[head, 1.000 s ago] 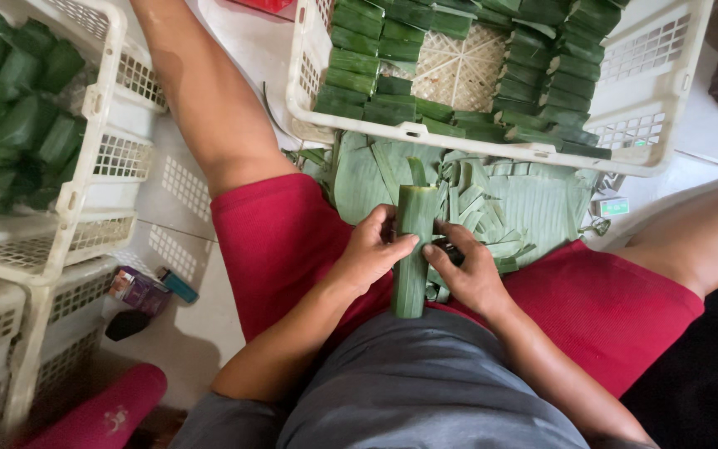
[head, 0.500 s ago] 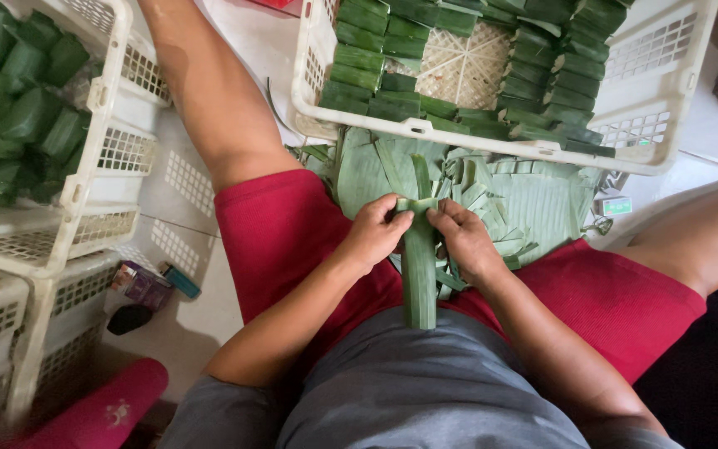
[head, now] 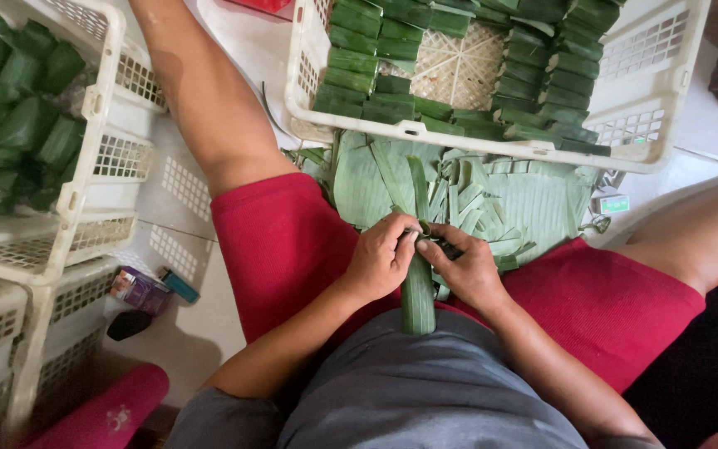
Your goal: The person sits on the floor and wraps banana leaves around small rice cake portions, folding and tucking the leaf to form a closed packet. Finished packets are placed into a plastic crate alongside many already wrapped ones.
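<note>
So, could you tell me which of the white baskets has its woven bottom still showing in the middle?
The basket straight ahead of the knees: its green parcels line the sides around a bare centre. The left basket is heaped with parcels.

The leaf roll [head: 418, 291] has dropped nearer the body. Both hands, left [head: 382, 256] and right [head: 465, 268], now pinch its far end instead of gripping its middle.

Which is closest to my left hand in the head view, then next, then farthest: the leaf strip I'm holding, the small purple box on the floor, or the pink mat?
1. Leaf strip: held in the left hand.
2. Purple box: floor, left.
3. Pink mat: bottom-left corner.
</note>
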